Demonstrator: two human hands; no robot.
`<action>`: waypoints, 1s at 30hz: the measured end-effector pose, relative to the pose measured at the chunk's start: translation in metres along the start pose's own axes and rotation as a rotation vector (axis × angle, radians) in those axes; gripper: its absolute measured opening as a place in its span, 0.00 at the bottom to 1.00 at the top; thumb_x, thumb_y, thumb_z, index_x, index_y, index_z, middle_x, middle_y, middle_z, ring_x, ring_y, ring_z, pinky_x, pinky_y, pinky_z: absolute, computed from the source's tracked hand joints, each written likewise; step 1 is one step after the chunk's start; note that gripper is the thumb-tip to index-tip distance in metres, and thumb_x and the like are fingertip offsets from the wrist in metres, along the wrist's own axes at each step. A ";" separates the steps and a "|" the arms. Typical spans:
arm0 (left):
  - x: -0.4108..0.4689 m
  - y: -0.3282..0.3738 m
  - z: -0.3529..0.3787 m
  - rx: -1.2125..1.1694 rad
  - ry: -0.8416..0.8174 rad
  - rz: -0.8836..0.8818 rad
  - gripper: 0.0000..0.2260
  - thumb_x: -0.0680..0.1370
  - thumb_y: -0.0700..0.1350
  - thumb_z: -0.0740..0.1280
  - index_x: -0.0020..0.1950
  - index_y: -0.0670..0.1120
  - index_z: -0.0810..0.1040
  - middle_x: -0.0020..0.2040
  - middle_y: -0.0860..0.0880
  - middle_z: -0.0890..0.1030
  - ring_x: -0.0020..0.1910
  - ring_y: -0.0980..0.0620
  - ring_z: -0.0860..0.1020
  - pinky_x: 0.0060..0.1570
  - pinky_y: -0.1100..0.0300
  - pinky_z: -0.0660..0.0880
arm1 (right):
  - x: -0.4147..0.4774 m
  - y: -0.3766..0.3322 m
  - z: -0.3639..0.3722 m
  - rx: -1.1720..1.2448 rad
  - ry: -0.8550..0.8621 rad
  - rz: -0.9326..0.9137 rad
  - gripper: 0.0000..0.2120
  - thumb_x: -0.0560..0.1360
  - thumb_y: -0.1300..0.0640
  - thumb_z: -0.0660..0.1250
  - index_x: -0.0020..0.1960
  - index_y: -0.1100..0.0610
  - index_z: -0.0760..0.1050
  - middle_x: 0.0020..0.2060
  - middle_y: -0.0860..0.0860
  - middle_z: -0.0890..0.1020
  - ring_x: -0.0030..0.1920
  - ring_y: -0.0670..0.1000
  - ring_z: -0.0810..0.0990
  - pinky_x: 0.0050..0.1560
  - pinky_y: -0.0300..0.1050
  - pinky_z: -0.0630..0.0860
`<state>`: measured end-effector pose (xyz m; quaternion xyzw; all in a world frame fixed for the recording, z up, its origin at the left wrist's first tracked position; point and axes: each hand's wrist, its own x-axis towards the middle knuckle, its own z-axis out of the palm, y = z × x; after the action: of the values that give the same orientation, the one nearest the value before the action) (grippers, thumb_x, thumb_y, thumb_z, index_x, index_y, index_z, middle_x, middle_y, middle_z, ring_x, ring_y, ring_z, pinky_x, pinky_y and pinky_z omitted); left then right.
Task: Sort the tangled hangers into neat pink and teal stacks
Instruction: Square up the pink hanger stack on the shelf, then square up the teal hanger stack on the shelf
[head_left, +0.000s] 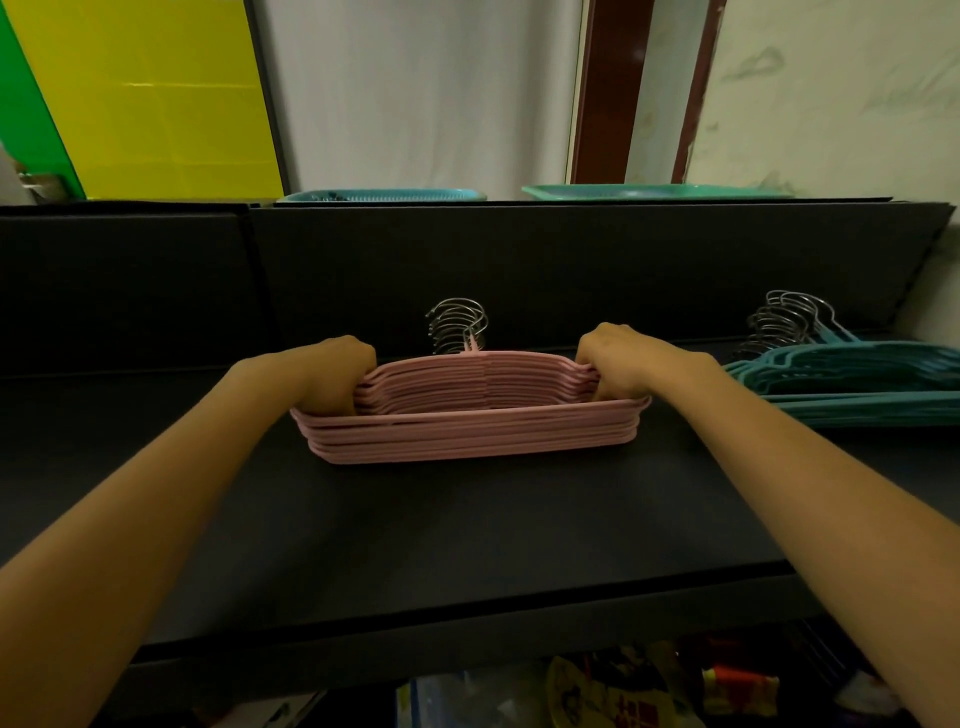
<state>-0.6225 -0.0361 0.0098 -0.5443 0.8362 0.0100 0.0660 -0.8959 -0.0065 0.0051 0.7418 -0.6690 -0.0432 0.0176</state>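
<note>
A stack of pink hangers (467, 431) lies on the black table (467, 525), its metal hooks (460, 325) pointing away from me. My left hand (332, 376) grips the stack's left shoulder end, fingers curled down into the hangers. At the right shoulder end my right hand (621, 364) grips in the same way. A stack of teal hangers (852, 379) rests at the far right of the table, its hooks (779, 319) fanned out loosely toward the back.
A black raised ledge (519, 260) runs behind the table. On it stand a blue basket (384, 196) and a green tray (654, 191). Colourful packets (623, 686) show below the table's front edge.
</note>
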 end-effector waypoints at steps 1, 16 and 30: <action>0.000 0.000 0.001 -0.002 0.008 0.002 0.10 0.74 0.42 0.68 0.40 0.49 0.67 0.41 0.52 0.72 0.43 0.54 0.73 0.48 0.62 0.72 | 0.000 0.000 0.000 -0.003 -0.001 0.001 0.07 0.72 0.61 0.69 0.42 0.54 0.71 0.43 0.52 0.76 0.43 0.49 0.77 0.42 0.41 0.73; -0.029 -0.004 -0.051 -0.110 -0.058 0.047 0.21 0.71 0.50 0.70 0.62 0.47 0.74 0.57 0.51 0.79 0.53 0.55 0.77 0.62 0.57 0.71 | -0.037 0.036 -0.025 0.385 -0.117 -0.069 0.17 0.74 0.47 0.66 0.62 0.48 0.73 0.55 0.44 0.77 0.55 0.43 0.75 0.59 0.43 0.72; 0.018 0.250 -0.068 -0.197 0.366 0.355 0.16 0.76 0.53 0.61 0.59 0.47 0.76 0.54 0.48 0.81 0.49 0.53 0.78 0.55 0.57 0.74 | -0.143 0.246 -0.032 0.421 0.292 0.038 0.13 0.76 0.55 0.65 0.60 0.51 0.77 0.53 0.46 0.80 0.54 0.45 0.77 0.59 0.41 0.72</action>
<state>-0.8643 0.0428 0.0609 -0.3858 0.9115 0.0041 -0.1423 -1.1518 0.1087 0.0634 0.7147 -0.6675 0.2049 -0.0402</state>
